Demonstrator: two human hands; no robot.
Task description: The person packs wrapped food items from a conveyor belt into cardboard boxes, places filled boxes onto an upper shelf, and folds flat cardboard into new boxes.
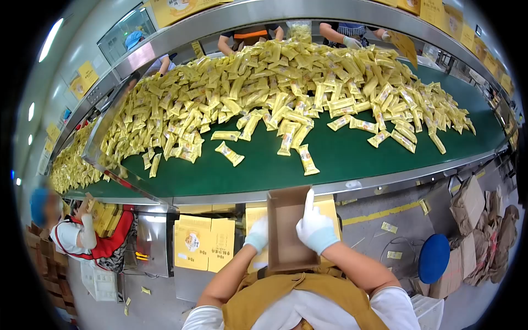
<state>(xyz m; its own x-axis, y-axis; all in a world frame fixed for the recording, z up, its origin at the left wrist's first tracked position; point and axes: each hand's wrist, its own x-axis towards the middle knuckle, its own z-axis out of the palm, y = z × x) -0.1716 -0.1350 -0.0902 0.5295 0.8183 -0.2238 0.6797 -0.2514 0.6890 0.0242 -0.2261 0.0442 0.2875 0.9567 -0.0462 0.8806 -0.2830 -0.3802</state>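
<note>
An open brown cardboard box (289,231) is held in front of my body, its far end near the belt's metal edge. My left hand (257,234), in a white glove, grips the box's left side, with its fingers partly hidden. On the right side my right hand (318,225), gloved too, holds the box wall with the index finger stretched along the rim. No packets show inside the box. Beyond it, a large heap of yellow wrapped snack packets (264,82) covers much of the green conveyor belt (341,159). One single packet (307,160) lies near the belt's front edge.
Flat yellow printed cartons (203,242) are stacked below the belt at left. A blue round stool (434,258) and brown paper sacks (467,206) stand at right. A co-worker in a red apron (113,242) holds yellow cartons at left; other people work across the belt.
</note>
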